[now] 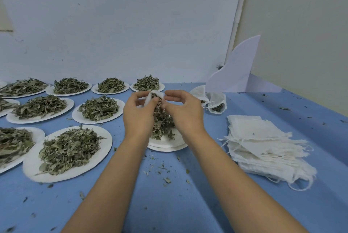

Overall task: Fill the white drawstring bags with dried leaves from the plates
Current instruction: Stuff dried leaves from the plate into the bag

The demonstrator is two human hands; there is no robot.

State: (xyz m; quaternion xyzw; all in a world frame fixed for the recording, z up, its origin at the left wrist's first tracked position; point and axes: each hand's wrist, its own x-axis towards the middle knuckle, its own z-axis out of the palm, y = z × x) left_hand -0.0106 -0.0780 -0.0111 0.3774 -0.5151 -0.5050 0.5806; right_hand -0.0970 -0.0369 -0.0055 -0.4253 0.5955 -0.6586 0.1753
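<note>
My left hand point(138, 117) grips a white drawstring bag point(153, 95) by its mouth, above a stack of white plates point(166, 143) in the middle of the blue table. My right hand point(181, 114) pinches a bunch of dried leaves point(160, 112) at the bag's opening. More dried leaves point(162, 129) lie heaped on the plate under both hands, partly hidden by them.
Several white plates heaped with dried leaves point(69, 149) cover the left half of the table. A pile of flat empty bags point(263, 144) lies at the right. Filled bags point(214, 100) rest behind my hands, next to a white curved board point(235, 70). Leaf crumbs dot the table.
</note>
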